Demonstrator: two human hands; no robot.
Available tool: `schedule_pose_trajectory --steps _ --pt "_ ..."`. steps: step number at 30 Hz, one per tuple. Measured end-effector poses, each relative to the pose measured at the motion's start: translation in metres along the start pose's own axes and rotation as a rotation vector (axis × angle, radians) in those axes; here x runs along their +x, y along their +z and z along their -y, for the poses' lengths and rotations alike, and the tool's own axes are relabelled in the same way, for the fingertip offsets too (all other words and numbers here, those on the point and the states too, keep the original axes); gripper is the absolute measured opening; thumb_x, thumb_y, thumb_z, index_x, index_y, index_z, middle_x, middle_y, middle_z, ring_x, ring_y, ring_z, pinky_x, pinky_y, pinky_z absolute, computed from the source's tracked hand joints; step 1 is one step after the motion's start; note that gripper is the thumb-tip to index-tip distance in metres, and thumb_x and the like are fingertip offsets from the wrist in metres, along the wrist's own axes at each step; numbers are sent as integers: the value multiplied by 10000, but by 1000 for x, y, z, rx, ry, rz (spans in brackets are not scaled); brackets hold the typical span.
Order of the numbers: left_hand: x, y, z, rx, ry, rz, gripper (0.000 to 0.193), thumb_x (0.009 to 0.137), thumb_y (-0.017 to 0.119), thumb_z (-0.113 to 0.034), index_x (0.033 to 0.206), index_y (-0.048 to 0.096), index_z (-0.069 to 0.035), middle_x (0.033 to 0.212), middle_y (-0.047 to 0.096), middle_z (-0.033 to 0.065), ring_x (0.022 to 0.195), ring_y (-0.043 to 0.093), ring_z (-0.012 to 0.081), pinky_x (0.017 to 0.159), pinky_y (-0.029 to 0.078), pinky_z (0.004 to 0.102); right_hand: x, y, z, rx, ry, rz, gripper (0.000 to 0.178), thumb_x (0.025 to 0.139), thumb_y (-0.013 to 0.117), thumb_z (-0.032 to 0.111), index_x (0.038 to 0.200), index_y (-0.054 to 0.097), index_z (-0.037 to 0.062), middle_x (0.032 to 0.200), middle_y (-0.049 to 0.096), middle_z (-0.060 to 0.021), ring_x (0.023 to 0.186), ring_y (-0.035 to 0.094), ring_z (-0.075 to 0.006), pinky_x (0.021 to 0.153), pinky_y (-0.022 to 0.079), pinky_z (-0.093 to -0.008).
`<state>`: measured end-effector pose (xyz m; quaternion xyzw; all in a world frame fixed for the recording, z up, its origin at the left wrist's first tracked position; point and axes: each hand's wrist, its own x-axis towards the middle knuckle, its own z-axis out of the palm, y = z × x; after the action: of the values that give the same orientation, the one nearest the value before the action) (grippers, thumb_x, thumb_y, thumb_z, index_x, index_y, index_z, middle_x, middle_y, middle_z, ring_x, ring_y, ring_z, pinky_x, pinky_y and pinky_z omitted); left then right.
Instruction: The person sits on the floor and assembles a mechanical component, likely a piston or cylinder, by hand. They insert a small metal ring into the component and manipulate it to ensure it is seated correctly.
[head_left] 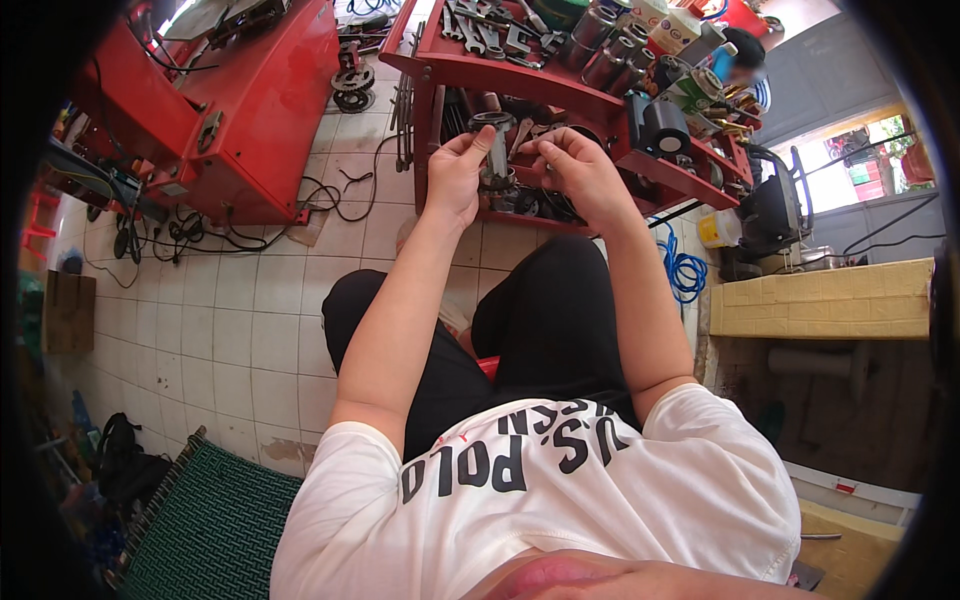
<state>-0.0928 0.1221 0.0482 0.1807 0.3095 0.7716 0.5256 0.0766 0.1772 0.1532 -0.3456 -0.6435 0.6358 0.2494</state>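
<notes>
My left hand [458,178] is raised in front of the red tool cart, its fingers closed around a grey metal part [497,160]. This part has a round, flanged top and a long body hanging below; its exact kind I cannot make out. Just to the right, my right hand [582,178] is closed in a pinch, thumb against the forefinger. Whatever lies between those fingertips is too small to name. Behind both hands is the cart's lower shelf, with dark and metallic parts on it.
The red cart [480,65] carries several spanners [480,30], sockets and cans on top. A red machine [260,110] stands left, with black cables [190,225] on the tiled floor [270,290]. Coiled blue hose [683,272] lies right, beside a yellow ledge [820,300].
</notes>
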Motion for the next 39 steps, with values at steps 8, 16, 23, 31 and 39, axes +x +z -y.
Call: schedule_pose_trajectory --steps 8,16,23,31,39 --pt "1 0 2 6 4 -9 273 946 767 -297 1008 680 -46 1008 742 112 907 702 186 776 595 332 -5 -13 2 -127 -7 -70 136 1028 661 212 1105 667 101 966 684 16 898 642 -70 748 530 -243" --pt "3 -1 5 5 4 -15 256 954 761 -282 1017 681 -48 1009 745 112 910 705 183 774 591 326 -7 -15 2 63 36 -60 122 1024 671 230 1078 664 121 1009 709 11 931 663 -87 761 532 -268" --pt "1 0 4 6 -1 -12 254 957 757 -276 1029 680 -45 1012 746 116 905 707 184 766 595 326 -10 -16 7 97 56 -28 114 1025 668 218 1078 652 118 1025 707 1 953 667 -117 801 550 -307" --pt "-2 4 2 -5 -4 -7 270 952 761 -285 1033 674 -43 1018 744 120 898 705 189 751 607 338 -9 -23 5 183 59 5 119 1031 657 218 1086 647 113 1099 714 -43 1035 680 -165 827 556 -344" --pt "-4 4 0 -26 -38 3 273 953 760 -286 1033 672 -41 1012 740 118 887 700 186 715 613 344 -16 -16 13 387 67 50 130 1029 660 220 1075 654 99 1086 716 -57 1027 683 -198 845 547 -361"
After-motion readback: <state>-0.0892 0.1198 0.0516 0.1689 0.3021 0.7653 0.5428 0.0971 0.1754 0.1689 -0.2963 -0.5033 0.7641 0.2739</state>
